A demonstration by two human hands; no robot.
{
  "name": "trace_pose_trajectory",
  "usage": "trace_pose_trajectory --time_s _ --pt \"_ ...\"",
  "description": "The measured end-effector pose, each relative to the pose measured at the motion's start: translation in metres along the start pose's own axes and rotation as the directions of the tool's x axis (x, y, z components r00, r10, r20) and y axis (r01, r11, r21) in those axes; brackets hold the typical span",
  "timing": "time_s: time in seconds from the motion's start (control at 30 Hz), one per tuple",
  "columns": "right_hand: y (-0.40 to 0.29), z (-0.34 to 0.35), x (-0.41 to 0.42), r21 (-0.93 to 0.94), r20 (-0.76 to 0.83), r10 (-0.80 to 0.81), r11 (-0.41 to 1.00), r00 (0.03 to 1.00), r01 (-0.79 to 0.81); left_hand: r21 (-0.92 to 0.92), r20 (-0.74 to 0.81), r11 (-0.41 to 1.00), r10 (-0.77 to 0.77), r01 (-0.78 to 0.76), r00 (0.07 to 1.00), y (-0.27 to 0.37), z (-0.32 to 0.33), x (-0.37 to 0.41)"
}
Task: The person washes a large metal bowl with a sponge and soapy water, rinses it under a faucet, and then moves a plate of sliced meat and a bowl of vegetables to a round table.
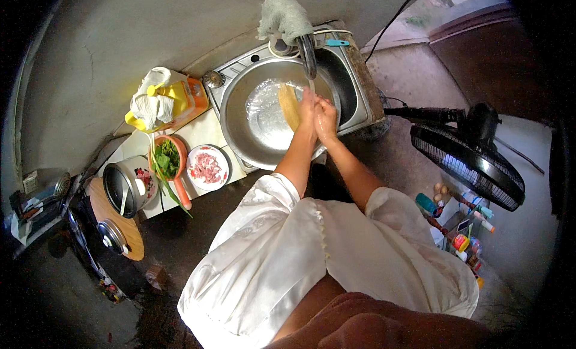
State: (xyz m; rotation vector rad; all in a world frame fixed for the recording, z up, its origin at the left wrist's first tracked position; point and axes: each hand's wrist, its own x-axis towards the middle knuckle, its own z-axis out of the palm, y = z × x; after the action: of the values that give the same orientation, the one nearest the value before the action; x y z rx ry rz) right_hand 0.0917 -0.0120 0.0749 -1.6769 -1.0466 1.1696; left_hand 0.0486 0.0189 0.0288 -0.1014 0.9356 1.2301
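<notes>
My left hand [306, 109] and my right hand [326, 118] press against each other under the curved faucet [307, 56], over the right part of a large metal basin [234, 137]. Water runs from the spout onto them, and my right hand looks wet. The palms are hidden, so whether anything lies between them does not show. Just left of my left hand, a long yellowish piece [288, 105], perhaps a loofah, leans in the basin. Shallow water [265, 103] glints on the basin's bottom. A pale cloth [285, 16] wraps the faucet's upper part.
Left of the steel sink [348, 85], a plate [208, 185] of cut raw meat [208, 168] stands beside an orange-handled strainer [182, 193] of leafy greens [166, 160]. Beyond are a pot [119, 187] and a yellow-orange container [189, 97]. A black fan [468, 160] stands at right.
</notes>
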Motion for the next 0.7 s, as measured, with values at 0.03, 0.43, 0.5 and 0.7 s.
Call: trace_pose_trajectory --time_s 0.03,0.43,0.5,0.7 --pt "-0.014 -0.007 -0.002 -0.32 0.068 -0.127 0.937 0.99 0.142 -0.009 -0.03 1.0 0.006 -0.007 1.0 0.002 0.005 -0.003" --pt "0.016 -0.026 0.07 0.393 0.541 0.249 0.77 0.803 -0.503 0.767 0.384 0.59 -0.108 -0.252 0.917 0.023 -0.001 0.008" --pt "0.014 -0.027 0.051 0.718 0.63 0.093 0.31 0.771 -0.623 0.179 0.183 0.979 0.063 -0.096 0.981 0.02 0.016 -0.005" --pt "0.017 0.016 0.025 0.792 0.384 0.279 0.39 0.88 -0.469 -0.311 -0.079 0.95 -0.009 -0.017 0.997 0.023 0.035 0.018"
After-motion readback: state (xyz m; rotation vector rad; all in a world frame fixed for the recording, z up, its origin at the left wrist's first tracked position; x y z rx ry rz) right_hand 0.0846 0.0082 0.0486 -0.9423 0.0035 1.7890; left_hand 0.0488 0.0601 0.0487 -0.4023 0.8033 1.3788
